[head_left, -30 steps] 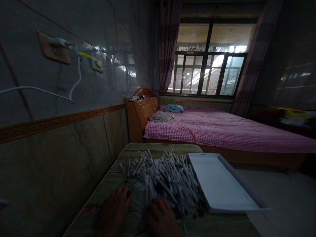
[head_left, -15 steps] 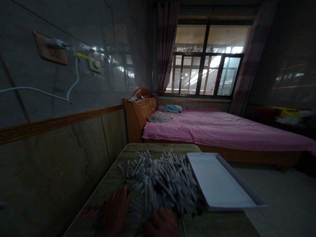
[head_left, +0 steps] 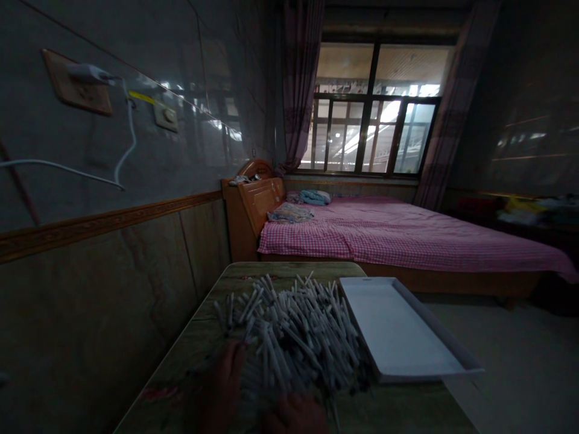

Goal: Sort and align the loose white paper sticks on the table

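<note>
Where slender sticks [head_left: 312,322] heap, shallow rectangular tray [head_left: 400,328], marbled tabletop [head_left: 199,337]

The right hand [head_left: 296,415], blurred, is cut off at bottom.

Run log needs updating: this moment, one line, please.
left hand: by sticks, grip unclear | right hand: by sticks, grip unclear | sticks: heaped on table | white tray: right of sticks
</note>
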`<state>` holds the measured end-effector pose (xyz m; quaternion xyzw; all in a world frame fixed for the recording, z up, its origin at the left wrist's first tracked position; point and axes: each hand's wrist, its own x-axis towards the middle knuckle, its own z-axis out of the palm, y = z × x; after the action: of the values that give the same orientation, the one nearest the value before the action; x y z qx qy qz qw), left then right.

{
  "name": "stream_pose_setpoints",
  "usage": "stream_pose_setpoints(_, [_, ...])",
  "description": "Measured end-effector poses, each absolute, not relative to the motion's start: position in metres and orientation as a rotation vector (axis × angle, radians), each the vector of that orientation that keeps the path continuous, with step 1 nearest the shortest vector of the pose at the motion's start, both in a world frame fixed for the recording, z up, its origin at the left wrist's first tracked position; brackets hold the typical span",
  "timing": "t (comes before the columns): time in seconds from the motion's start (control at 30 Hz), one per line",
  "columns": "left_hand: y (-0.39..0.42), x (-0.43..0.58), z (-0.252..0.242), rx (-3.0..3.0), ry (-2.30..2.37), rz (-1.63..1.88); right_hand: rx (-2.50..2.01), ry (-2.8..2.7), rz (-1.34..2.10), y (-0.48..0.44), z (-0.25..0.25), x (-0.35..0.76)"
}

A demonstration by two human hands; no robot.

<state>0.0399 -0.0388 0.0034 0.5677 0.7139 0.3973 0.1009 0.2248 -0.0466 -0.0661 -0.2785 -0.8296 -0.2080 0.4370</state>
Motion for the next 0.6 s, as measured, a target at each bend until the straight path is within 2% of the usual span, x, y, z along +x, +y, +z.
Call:
stream_pose_setpoints(0.13, [-0.041,0.049,-0.001,1.681,2.066,1.156,-0.706,-2.01,-0.495,-0.049,-0.082,0.221])
stream_pose_setpoints(0.27, [-0.045,0.054,-0.009,1.991,2.028,1.122,-0.675,-2.002,-0.478,-0.044,-0.068,0.224])
stream_pose_setpoints(0.5, [-0.045,0.051,-0.004,2.885,1.742,1.305,-1.04,-1.945,0.057,-0.042,-0.013,0.264])
stream_pose_setpoints(0.6, [-0.049,0.058,0.003,3.075,1.66,1.234,-1.049,-1.941,0.11,-0.038,0.003,0.269])
